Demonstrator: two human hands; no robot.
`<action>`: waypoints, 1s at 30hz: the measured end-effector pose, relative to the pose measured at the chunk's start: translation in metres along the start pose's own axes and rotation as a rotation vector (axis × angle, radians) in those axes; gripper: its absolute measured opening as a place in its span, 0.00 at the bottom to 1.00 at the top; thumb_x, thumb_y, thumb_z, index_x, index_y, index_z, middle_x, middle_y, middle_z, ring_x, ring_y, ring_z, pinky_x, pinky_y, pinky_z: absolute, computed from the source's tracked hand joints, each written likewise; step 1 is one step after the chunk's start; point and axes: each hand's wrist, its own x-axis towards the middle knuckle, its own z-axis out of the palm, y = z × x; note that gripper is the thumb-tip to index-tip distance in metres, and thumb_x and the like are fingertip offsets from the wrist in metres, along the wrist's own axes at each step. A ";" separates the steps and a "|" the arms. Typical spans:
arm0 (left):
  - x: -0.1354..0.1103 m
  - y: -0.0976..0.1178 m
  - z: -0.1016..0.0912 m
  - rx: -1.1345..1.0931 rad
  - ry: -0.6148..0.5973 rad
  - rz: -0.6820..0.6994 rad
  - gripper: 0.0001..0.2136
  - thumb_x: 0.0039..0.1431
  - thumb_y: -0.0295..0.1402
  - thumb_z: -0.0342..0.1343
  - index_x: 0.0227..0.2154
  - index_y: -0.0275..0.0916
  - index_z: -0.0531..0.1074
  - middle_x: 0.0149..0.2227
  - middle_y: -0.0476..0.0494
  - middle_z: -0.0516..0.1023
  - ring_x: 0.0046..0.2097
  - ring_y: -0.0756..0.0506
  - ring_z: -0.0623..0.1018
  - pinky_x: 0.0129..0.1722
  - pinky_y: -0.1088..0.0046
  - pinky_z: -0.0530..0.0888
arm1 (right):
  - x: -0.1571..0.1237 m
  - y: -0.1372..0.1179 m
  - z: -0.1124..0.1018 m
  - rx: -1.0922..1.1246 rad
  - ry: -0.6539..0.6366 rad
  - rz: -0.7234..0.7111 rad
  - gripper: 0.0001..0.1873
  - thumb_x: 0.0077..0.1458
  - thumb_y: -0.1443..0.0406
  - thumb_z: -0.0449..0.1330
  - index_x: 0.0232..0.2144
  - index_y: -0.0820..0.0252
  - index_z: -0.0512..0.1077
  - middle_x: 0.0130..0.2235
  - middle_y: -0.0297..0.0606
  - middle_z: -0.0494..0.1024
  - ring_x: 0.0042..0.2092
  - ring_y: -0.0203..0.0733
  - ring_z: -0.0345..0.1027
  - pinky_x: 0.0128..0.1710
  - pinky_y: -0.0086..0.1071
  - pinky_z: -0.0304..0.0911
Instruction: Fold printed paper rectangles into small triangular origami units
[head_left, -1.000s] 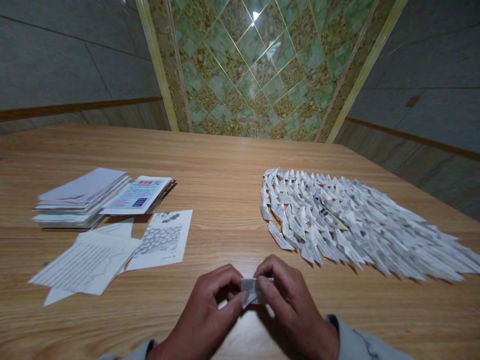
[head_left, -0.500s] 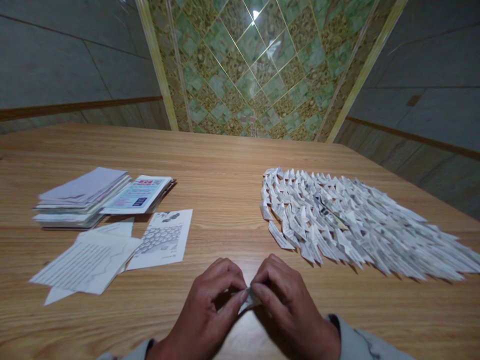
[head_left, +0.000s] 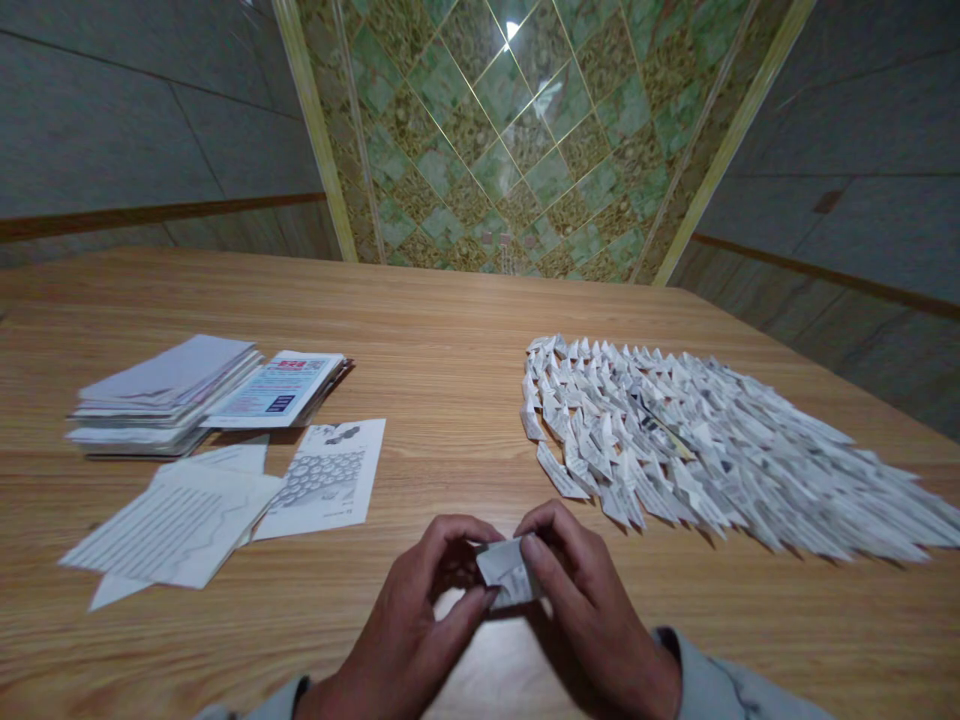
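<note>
Between my two hands, at the front of the table, is a small folded piece of printed paper (head_left: 513, 574), greyish white with a crease across it. My left hand (head_left: 420, 610) pinches its left end between thumb and fingers. At the right end, my right hand (head_left: 589, 605) grips it with the thumb on the near face and the fingers behind. The back of the folded paper is hidden. Beyond my right hand lie rows of small folded paper boats (head_left: 637, 430), packed closely together.
On the wooden table (head_left: 442, 330), a stack of paper sheets (head_left: 165, 380) stands at the left, with a printed pile (head_left: 277, 390) against it. Nearer lie loose lined sheets (head_left: 180, 525) and a sheet with a honeycomb-like picture (head_left: 330, 480). A tiled wall (head_left: 502, 150) rises behind.
The folded paper has turned so that a broader face shows between my hands. My fingers have spread a little wider around it. Everything else on the table stays put.
</note>
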 end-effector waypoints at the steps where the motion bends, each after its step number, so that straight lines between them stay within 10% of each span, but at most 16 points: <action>1: 0.000 -0.002 0.000 0.012 -0.003 0.005 0.11 0.62 0.24 0.56 0.46 0.44 0.68 0.43 0.45 0.78 0.44 0.45 0.80 0.44 0.71 0.77 | 0.000 -0.001 0.000 -0.020 -0.029 0.004 0.09 0.64 0.61 0.53 0.35 0.58 0.69 0.30 0.33 0.72 0.31 0.38 0.65 0.30 0.30 0.58; 11: 0.004 0.006 -0.011 0.382 0.046 0.292 0.09 0.61 0.21 0.57 0.37 0.44 0.73 0.47 0.42 0.77 0.49 0.44 0.78 0.46 0.74 0.74 | 0.003 -0.006 0.000 -0.085 -0.051 0.063 0.08 0.57 0.62 0.58 0.28 0.59 0.67 0.27 0.32 0.70 0.29 0.37 0.61 0.28 0.30 0.54; 15: 0.006 0.005 -0.012 0.388 0.003 0.373 0.10 0.62 0.21 0.57 0.39 0.44 0.76 0.46 0.43 0.76 0.36 0.50 0.79 0.38 0.78 0.75 | 0.003 -0.006 0.000 -0.089 -0.063 0.060 0.07 0.57 0.62 0.57 0.29 0.59 0.67 0.26 0.31 0.69 0.29 0.37 0.61 0.28 0.30 0.53; 30: 0.005 0.002 -0.010 0.275 -0.052 0.334 0.08 0.64 0.22 0.56 0.34 0.42 0.75 0.46 0.44 0.73 0.35 0.51 0.77 0.36 0.77 0.73 | 0.001 -0.001 0.001 -0.166 -0.091 -0.029 0.01 0.56 0.68 0.61 0.33 0.59 0.71 0.30 0.33 0.73 0.32 0.38 0.65 0.32 0.30 0.55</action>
